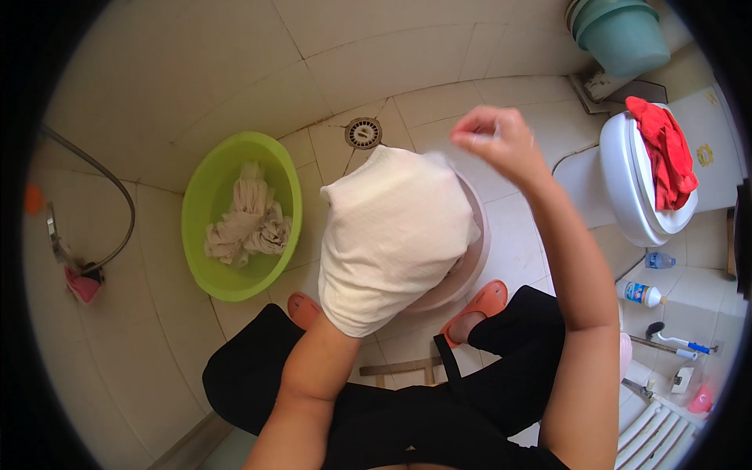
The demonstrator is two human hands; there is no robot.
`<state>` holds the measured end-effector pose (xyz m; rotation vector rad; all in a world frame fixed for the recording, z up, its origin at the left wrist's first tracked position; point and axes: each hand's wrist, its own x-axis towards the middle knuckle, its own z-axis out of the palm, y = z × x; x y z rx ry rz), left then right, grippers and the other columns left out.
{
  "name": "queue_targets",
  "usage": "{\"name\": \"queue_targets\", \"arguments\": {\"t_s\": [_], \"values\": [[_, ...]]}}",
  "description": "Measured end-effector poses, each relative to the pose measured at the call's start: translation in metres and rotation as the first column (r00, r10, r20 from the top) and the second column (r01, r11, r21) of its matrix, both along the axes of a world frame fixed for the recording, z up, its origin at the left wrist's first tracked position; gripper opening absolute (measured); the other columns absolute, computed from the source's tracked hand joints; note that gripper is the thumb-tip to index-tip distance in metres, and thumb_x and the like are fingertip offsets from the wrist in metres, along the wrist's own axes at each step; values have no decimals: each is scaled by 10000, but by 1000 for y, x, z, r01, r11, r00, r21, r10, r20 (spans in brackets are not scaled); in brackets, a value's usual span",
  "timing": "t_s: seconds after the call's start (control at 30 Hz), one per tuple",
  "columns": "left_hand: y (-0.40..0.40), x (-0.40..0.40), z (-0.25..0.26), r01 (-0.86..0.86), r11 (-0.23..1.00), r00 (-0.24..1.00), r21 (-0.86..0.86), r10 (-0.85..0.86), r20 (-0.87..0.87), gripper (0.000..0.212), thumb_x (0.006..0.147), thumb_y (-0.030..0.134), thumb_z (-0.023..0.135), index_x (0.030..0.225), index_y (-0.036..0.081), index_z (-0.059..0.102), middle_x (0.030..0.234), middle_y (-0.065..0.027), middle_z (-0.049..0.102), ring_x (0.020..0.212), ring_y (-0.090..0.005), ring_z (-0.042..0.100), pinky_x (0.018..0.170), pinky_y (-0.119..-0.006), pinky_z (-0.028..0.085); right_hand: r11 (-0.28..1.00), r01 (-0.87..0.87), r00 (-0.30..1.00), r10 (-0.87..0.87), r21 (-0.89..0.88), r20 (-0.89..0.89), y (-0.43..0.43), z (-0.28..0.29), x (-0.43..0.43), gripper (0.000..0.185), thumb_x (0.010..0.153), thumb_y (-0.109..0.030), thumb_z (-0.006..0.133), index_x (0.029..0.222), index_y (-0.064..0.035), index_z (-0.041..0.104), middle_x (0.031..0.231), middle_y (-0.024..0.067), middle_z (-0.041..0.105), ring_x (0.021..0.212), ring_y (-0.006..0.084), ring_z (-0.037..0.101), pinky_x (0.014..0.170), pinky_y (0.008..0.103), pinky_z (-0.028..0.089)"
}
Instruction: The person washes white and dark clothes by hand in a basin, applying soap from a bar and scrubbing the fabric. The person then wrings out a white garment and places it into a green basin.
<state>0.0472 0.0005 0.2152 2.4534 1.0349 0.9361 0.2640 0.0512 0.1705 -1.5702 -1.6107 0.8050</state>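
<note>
A damp white cloth (393,229), perhaps a garment, covers my left hand and wrist like a sleeve. Only my left forearm (329,358) shows below its edge, so the fingers are hidden inside. The fabric is spread wide above a pale pink basin (479,235), hiding most of it. A bit of other fabric shows at the basin's inner right side. My right hand (496,141) is raised past the basin's far right rim, apart from the cloth. Its fingers curl toward the thumb, slightly blurred, with a whitish streak that may be suds.
To the left, a green basin (194,235) holds wrung, off-white cloths (247,217) in water. A floor drain (363,134) lies beyond. Red cloth (664,155) rests on the toilet lid (643,188). Bottles (643,295) and a brush (675,338) line the right; a shower hose (126,205) hangs left.
</note>
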Motion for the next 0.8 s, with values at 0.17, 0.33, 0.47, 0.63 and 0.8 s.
{"name": "queue_targets", "arguments": {"t_s": [0.17,0.33,0.47,0.63,0.8], "values": [[5,-6,5,-40,996,999,85,42,-23,294,692,227,572,952,106,505,899,-67,508,871,-234,505,705,-345,395,909,-379,919,349,174,182,-30,0,-37,114,660,-87,679,768,-55,664,750,64,605,747,222,562,669,330,469],[5,-12,9,-70,988,996,135,77,-45,220,649,212,577,837,114,520,791,-54,501,777,-230,513,606,-334,401,874,-342,929,258,346,266,-36,-14,-56,119,610,-3,684,667,-62,599,681,51,529,683,241,500,593,347,433],[9,-14,12,-77,982,993,172,91,-73,161,614,201,581,745,121,533,706,-44,496,702,-227,519,528,-325,406,854,-349,927,254,386,276,-38,-20,-61,125,617,29,641,659,-44,549,698,68,521,675,254,496,589,338,427],[11,-15,8,-120,981,992,151,115,45,115,581,194,582,662,128,535,635,-37,487,635,-231,516,464,-316,399,881,-350,935,309,319,172,-36,-19,-59,166,625,57,641,727,-33,547,725,83,524,652,219,515,578,314,431],[9,-17,3,-117,982,993,151,115,17,121,577,198,585,660,127,534,634,-37,487,633,-231,515,463,-316,398,907,-317,948,302,276,98,-37,-21,-55,171,640,39,652,767,-26,559,733,94,531,657,219,515,581,319,434]]}}
